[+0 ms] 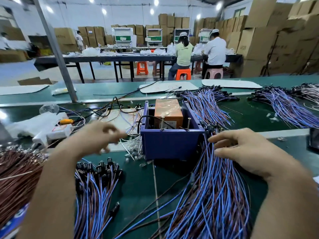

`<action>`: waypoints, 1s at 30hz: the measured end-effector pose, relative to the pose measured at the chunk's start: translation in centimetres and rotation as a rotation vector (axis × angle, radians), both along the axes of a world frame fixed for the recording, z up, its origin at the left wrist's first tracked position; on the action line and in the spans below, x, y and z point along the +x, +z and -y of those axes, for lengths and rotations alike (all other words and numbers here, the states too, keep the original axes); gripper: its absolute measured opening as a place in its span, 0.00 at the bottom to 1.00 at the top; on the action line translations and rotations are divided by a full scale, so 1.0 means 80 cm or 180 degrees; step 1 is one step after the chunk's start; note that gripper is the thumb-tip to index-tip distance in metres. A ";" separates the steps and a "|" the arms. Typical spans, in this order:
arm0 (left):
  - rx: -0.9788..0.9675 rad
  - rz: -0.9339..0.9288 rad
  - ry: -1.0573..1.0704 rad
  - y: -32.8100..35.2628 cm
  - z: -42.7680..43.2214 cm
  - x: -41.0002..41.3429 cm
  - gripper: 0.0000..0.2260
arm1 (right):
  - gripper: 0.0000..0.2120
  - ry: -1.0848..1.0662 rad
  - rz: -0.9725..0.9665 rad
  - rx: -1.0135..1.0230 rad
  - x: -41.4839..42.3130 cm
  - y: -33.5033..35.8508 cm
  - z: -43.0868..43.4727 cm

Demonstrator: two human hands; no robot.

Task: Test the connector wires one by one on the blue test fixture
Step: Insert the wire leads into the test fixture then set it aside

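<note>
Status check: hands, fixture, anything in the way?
Left hand blurred left of blue plastic box test fixture, grip unclear. Right hand touching blue-and-brown connector wire bundle beside fixture, grip unclear. Loose pale wires heaped at fixture's left side.
</note>
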State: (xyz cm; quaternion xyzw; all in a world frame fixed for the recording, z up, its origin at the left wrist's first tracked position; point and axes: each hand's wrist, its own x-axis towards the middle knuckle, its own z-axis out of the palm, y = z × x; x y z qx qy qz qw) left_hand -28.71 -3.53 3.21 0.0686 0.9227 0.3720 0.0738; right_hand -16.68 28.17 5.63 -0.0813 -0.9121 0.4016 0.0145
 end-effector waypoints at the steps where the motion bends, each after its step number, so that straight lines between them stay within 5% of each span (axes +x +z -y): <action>1: -0.0656 0.0214 0.0035 -0.007 0.001 -0.001 0.11 | 0.12 -0.0023 -0.0041 -0.0024 0.000 0.002 0.002; 4: -0.1796 0.0539 0.0155 -0.045 0.000 -0.013 0.16 | 0.10 0.0103 -0.0181 -0.0175 -0.006 0.003 0.007; 8: -0.1511 0.0361 0.0364 -0.058 -0.006 -0.017 0.12 | 0.06 0.0325 -0.0081 -0.0271 -0.013 -0.001 0.015; 11: -0.0639 -0.0104 0.0453 -0.043 -0.009 -0.016 0.10 | 0.06 0.0563 -0.0060 -0.0477 -0.012 0.008 0.024; 13: 0.0616 -0.0386 0.0324 -0.017 -0.020 -0.004 0.11 | 0.09 0.0853 -0.0099 -0.0984 -0.004 0.016 0.033; 16: 0.2690 -0.0482 -0.0377 0.028 -0.044 0.030 0.11 | 0.15 0.1282 -0.0082 -0.1964 0.003 0.035 0.054; 19: 0.3455 -0.0445 -0.1293 0.051 -0.069 0.059 0.08 | 0.24 0.1616 0.0157 -0.1859 -0.007 0.038 0.070; 25: 0.3256 0.0114 -0.2457 0.053 -0.085 0.080 0.06 | 0.24 0.0850 -0.0648 -0.3493 -0.010 0.035 0.070; 30: 0.1841 0.0709 -0.2784 0.045 -0.085 0.078 0.03 | 0.07 0.0073 -0.1478 -0.4103 -0.017 0.037 0.060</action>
